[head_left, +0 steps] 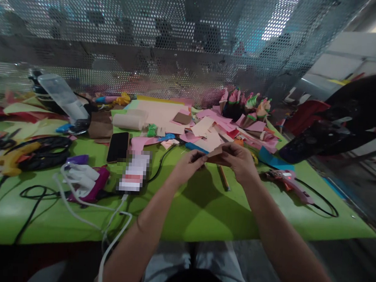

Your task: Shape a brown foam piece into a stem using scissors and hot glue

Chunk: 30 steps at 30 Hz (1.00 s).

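brown piece (217,155): held up over the green worktop (197,218)
left hand (188,165): pinching its left end
right hand (240,160): pinching its right end
pencil (224,178): on the worktop, near the right hand
pink glue gun (295,187): farther right

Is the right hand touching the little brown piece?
Touching. The head view shows it: the right hand pinches the brown piece at its edge, with no gap between them.

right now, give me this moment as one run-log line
left hand: holding brown piece; right hand: holding same piece; table: phone left of hands, pink corded tool right
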Tool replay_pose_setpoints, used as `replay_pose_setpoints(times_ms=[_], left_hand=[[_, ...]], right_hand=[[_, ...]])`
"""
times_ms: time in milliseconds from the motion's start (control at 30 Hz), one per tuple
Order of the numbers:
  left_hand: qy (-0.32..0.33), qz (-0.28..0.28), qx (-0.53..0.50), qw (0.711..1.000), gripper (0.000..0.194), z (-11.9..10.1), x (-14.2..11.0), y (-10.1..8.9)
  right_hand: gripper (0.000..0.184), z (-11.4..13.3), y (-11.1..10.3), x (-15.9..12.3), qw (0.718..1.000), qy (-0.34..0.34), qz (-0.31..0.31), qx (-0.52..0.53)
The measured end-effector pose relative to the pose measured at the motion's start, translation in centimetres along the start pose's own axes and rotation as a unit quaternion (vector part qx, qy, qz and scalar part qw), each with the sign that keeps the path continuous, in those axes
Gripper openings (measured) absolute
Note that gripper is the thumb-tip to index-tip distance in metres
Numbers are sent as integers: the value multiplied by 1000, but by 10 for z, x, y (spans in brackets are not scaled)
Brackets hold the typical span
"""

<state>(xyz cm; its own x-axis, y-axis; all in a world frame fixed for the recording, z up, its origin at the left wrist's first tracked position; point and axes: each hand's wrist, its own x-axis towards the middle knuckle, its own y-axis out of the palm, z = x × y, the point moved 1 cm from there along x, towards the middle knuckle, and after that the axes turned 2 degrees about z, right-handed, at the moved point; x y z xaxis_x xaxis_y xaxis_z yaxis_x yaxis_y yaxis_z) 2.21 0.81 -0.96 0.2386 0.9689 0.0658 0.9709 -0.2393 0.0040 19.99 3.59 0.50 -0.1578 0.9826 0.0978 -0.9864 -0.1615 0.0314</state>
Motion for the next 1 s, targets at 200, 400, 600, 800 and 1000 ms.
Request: replay_pose_setpoints(times_ms=[200,400,600,800,1000], left_hand=[[58,-13,43,997,16,5,1,1],[-2,-23,16,1000,12,4,3,-4],[-38,-13,-85,996,19,-5,-1,-5],[-61,-17,-129,990,26,-9,-4,-6],[-85,-11,-157,984,24,-11,-5,-7]], right_hand=[[22,-4,1,2,999,17,-11,-25],[20,3,3,0,1000,-3,8,-18],[20,6,1,0,998,19,20,48],[13,9,-1,0,999,9,11,44],[12,12,-4,0,997,0,6,70]])
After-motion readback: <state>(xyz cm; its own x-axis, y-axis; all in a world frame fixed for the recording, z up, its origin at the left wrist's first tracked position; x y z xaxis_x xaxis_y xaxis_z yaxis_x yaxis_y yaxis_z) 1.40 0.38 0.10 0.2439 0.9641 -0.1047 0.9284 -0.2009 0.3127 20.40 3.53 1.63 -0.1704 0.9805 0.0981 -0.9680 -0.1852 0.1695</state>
